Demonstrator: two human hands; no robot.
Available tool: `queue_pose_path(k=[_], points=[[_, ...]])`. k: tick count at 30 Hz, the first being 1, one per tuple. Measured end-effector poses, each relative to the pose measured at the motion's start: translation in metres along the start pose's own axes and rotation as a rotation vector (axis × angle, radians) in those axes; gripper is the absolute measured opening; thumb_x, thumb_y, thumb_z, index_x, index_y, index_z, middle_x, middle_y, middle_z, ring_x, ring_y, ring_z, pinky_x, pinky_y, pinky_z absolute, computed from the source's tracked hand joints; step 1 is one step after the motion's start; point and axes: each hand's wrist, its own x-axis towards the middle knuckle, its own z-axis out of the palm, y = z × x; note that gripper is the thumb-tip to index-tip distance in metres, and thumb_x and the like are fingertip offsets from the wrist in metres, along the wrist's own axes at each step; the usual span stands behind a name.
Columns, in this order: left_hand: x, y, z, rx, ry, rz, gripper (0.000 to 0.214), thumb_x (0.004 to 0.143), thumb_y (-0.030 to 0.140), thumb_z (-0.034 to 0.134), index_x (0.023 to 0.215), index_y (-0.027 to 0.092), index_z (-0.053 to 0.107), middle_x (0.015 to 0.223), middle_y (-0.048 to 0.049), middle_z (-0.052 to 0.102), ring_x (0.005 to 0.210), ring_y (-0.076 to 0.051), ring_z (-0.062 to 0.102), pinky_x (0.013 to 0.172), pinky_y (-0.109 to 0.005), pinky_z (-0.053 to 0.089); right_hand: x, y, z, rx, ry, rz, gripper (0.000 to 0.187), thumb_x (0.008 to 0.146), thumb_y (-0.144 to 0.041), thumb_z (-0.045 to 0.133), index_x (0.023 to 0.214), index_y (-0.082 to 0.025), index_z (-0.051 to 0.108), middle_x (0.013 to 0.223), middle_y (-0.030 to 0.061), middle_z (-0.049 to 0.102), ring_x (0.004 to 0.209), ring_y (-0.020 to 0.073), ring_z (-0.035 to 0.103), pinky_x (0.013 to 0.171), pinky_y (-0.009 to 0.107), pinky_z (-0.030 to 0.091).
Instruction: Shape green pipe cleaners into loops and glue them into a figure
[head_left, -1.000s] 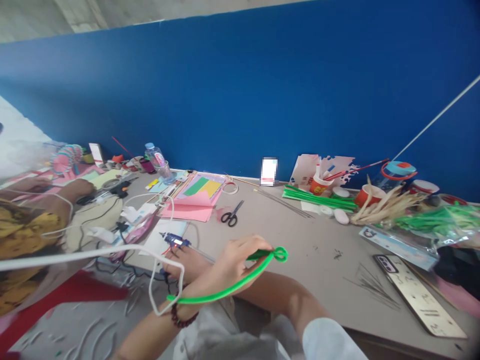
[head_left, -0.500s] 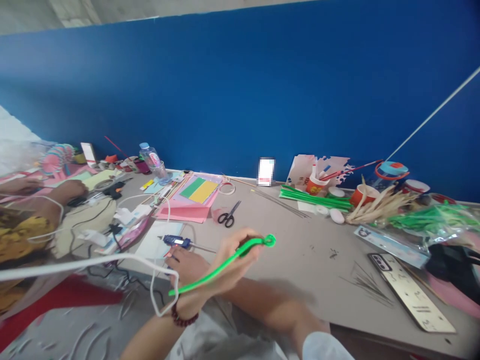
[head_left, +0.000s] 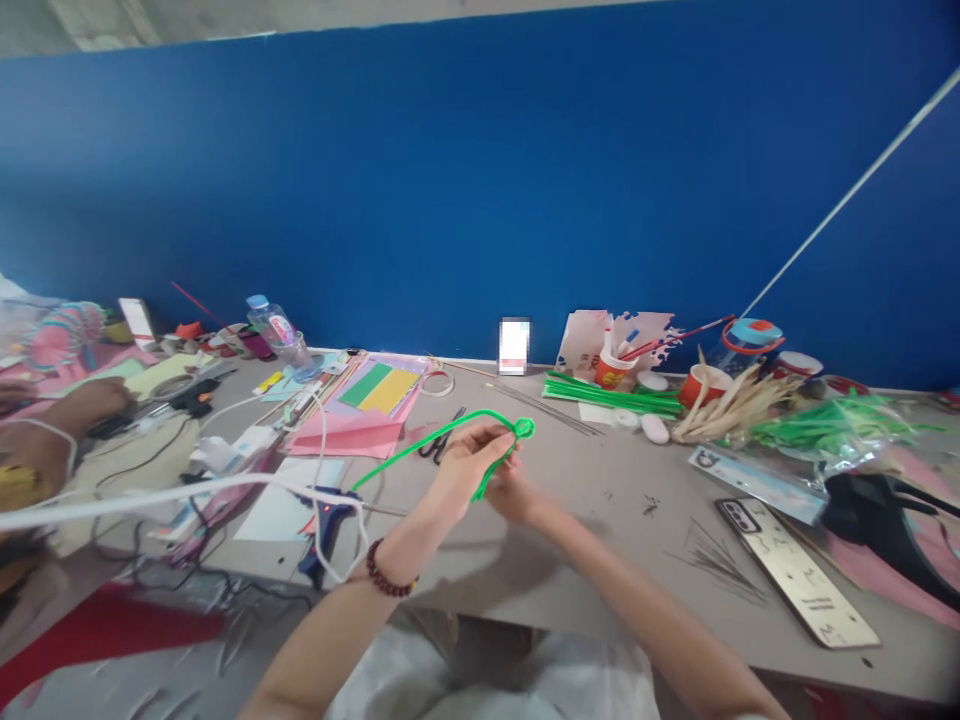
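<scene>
Both of my hands are together over the table, in front of my body. My left hand (head_left: 472, 465), with a dark bead bracelet at its wrist, pinches a green pipe cleaner (head_left: 420, 443) just below its small coiled end. One long stretch of the pipe cleaner bends out to the left, and a shorter piece hangs below the fingers. Closed on it from the right and below is my right hand (head_left: 511, 492), its fingertips partly hidden behind the left. A blue glue gun (head_left: 324, 525) lies left of my left forearm, and black scissors (head_left: 433, 450) are partly covered behind my left hand.
Green pipe cleaners (head_left: 611, 397) lie in a bundle near paper cups (head_left: 613, 372). A patterned phone (head_left: 802, 575) and thin wires (head_left: 712, 560) are at right. White cable (head_left: 187, 505) crosses at left. A co-worker's hand (head_left: 94, 400) is at far left.
My right hand has left the glue gun and come over to the pipe cleaner. The glue gun now lies turned nearer the table edge. The coiled end is raised and the long stretch swung up.
</scene>
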Motion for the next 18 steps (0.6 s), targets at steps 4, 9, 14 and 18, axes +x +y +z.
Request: queue_pose_path(k=[4,9,14,18], points=[[0.024,-0.017,0.004,0.026,0.016,0.075,0.020,0.068,0.029,0.069,0.069,0.013,0.058,0.061,0.0003,0.061,0.055,-0.009,0.056,0.055,-0.022,0.047,0.006,0.021,-0.065,0.122,0.041,0.050,0.013,0.072,-0.020,0.060,0.082,-0.016,0.067,0.077,0.0017,0.068,0.069,0.0133,0.063,0.064,0.024,0.054],[0.047,-0.048,0.003,0.043,0.065,0.039,0.023,0.067,0.034,0.070,0.073,0.013,0.062,0.061,0.0016,0.059,0.051,-0.008,0.051,0.053,-0.022,0.045,0.010,0.030,-0.073,0.340,0.127,0.131,0.027,0.072,-0.034,0.066,0.094,-0.019,0.064,0.087,0.0055,0.068,0.075,0.0181,0.064,0.069,0.034,0.054],[0.057,-0.075,-0.005,0.046,0.036,-0.088,0.035,0.060,0.043,0.074,0.069,0.011,0.062,0.055,0.0013,0.058,0.046,-0.007,0.049,0.051,-0.022,0.044,0.005,0.048,-0.064,0.326,0.175,0.230,0.029,0.068,-0.039,0.068,0.088,-0.017,0.066,0.080,0.0051,0.069,0.067,0.0179,0.063,0.063,0.033,0.054],[0.058,-0.087,-0.011,0.079,-0.029,-0.096,0.037,0.062,0.046,0.072,0.072,0.011,0.063,0.055,0.0005,0.058,0.045,-0.009,0.050,0.052,-0.024,0.045,0.003,0.062,-0.066,0.291,0.202,0.256,0.028,0.067,-0.039,0.069,0.083,-0.017,0.065,0.075,0.0049,0.068,0.064,0.0173,0.063,0.061,0.032,0.053]])
